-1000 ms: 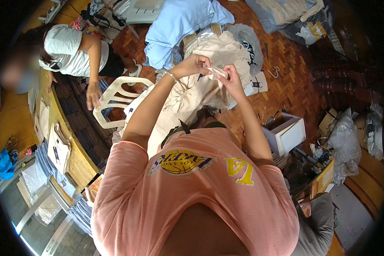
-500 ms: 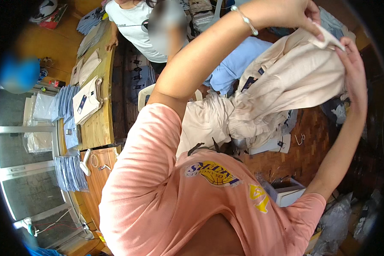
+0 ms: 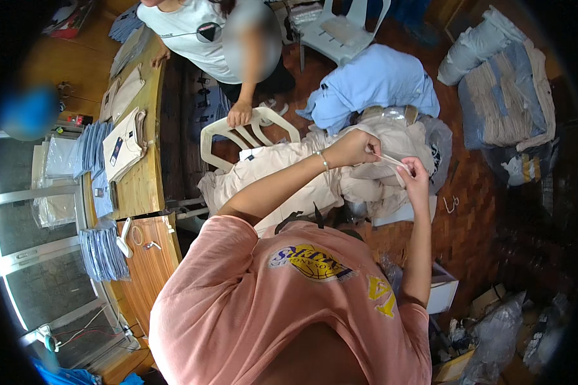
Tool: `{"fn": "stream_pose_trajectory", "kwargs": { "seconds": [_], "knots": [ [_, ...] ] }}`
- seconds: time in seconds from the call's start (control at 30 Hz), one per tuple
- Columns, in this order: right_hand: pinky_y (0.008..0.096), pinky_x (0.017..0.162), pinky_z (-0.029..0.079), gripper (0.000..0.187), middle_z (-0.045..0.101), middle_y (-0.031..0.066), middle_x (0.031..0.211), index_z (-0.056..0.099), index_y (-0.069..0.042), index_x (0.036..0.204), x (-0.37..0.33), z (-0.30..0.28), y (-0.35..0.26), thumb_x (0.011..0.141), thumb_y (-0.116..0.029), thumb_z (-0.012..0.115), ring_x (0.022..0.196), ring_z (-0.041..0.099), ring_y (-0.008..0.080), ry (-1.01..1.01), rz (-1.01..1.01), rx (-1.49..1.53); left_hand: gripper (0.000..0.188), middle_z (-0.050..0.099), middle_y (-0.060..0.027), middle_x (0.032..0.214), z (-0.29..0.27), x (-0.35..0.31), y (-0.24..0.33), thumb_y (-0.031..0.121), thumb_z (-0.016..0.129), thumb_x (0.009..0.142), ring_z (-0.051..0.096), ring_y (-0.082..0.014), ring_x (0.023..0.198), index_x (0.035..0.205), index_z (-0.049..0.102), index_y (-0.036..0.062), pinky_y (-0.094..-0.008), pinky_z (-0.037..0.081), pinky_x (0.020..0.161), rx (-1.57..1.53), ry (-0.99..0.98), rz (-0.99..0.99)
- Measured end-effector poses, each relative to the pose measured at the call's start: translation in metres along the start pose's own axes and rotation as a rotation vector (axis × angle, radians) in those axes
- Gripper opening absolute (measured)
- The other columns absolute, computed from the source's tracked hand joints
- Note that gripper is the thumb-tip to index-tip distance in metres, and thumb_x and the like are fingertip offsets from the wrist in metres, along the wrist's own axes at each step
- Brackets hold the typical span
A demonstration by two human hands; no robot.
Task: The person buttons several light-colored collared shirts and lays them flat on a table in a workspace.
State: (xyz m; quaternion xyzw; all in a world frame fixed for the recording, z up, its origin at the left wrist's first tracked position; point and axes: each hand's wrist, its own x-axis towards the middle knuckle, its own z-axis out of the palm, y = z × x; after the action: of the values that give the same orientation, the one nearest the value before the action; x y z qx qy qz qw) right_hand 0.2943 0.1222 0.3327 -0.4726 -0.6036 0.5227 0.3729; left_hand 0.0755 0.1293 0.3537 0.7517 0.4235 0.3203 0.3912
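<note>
My left hand, with a bracelet at the wrist, pinches one end of the edge of a cream garment. At the other end of that edge, a little to the right, the fingers of my right hand are closed on the cloth. The edge is stretched taut between them, and the rest hangs down over a heap of cream clothes. More cream cloth lies spread to the left, under my left forearm. Behind the heap rests a bundle of light blue clothes.
A person stands at the far left, one hand on a cream plastic chair. Folded shirts lie on a wooden table to the left. Another chair stands at the back, with bundled garments at far right.
Both hands have come down and to the left with the cream garment, which was held up high at the right. The other person's hand now rests on the chair back.
</note>
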Motion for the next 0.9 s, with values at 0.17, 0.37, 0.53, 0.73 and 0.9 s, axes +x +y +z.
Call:
{"fn": "stream_pose_trajectory", "kwargs": {
  "seconds": [0.17,0.37,0.53,0.73,0.9],
  "knots": [
    [0.0186,0.057,0.033,0.011,0.044,-0.0021,0.068,0.057,0.000,0.080,-0.009,0.008,0.047,0.071,-0.003,0.063,0.063,0.039,0.0073,0.115,-0.121,-0.036,0.011,0.062,-0.0038,0.076,0.030,-0.013,-0.036,0.007,0.063,0.071,0.056,-0.0101,0.067,0.081,0.062,0.0041,-0.0238,0.045,0.059,-0.051,-0.005,-0.210],
    [0.0198,0.054,0.032,0.013,0.044,-0.0020,0.068,0.058,-0.002,0.081,-0.019,0.019,0.048,0.069,-0.004,0.064,0.062,0.036,0.0067,0.097,-0.053,-0.012,0.009,0.062,-0.0032,0.075,0.033,-0.026,-0.043,0.004,0.065,0.070,0.057,-0.0079,0.068,0.079,0.064,0.0010,-0.0208,0.047,0.061,-0.223,-0.070,-0.380],
    [0.0213,0.053,0.032,0.011,0.045,0.0003,0.068,0.058,-0.002,0.078,-0.027,0.019,0.049,0.069,-0.006,0.064,0.062,0.039,0.0097,0.088,-0.093,-0.151,0.009,0.063,-0.0051,0.073,0.036,-0.030,-0.045,0.005,0.066,0.070,0.056,-0.0067,0.065,0.077,0.064,-0.0001,-0.0211,0.048,0.059,-0.317,-0.088,-0.306],
    [0.0272,0.053,0.036,0.011,0.049,0.0048,0.065,0.058,-0.003,0.076,-0.033,0.019,0.056,0.067,-0.008,0.064,0.059,0.044,0.0168,0.132,-0.194,-0.340,0.013,0.062,-0.0054,0.077,0.042,-0.038,-0.044,0.005,0.066,0.070,0.057,-0.0093,0.068,0.081,0.062,0.0003,-0.0216,0.048,0.063,-0.277,0.067,-0.235],
    [0.0297,0.055,0.037,0.012,0.053,0.0057,0.068,0.058,-0.004,0.076,-0.040,0.020,0.061,0.069,-0.013,0.063,0.060,0.047,0.0191,0.078,-0.185,-0.359,0.047,0.054,-0.0108,0.107,0.050,-0.037,-0.043,0.013,0.070,0.061,0.052,-0.0255,0.096,0.104,0.054,0.0060,-0.0312,0.040,0.084,0.064,-0.042,0.085]
  ]
}}
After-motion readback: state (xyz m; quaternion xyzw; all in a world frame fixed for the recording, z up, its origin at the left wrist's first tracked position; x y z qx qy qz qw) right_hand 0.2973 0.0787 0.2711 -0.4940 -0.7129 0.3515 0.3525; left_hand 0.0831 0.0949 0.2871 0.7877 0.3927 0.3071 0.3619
